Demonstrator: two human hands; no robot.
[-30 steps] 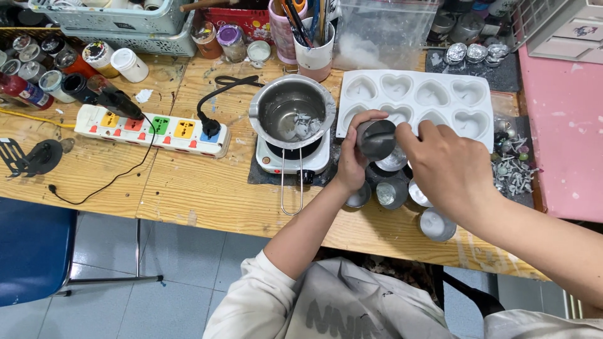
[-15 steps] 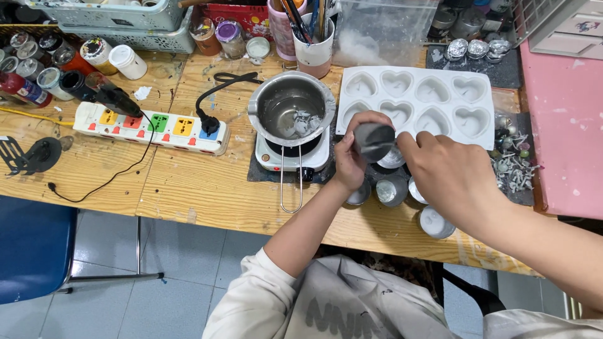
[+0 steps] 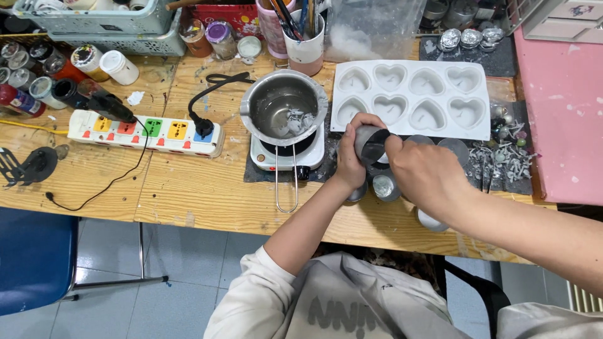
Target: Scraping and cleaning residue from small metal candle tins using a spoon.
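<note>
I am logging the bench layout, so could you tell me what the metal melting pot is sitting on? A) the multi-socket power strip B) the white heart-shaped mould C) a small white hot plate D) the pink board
C: the metal melting pot rests on the small white hot plate, its wire handle pointing toward the person; the power strip lies to its left.

cup [image 3: 370,143]: dull grey metal | pot [image 3: 284,108]: shiny steel | mould [image 3: 411,98]: matt white silicone, 1 o'clock | table [image 3: 188,188]: rough wood
</note>
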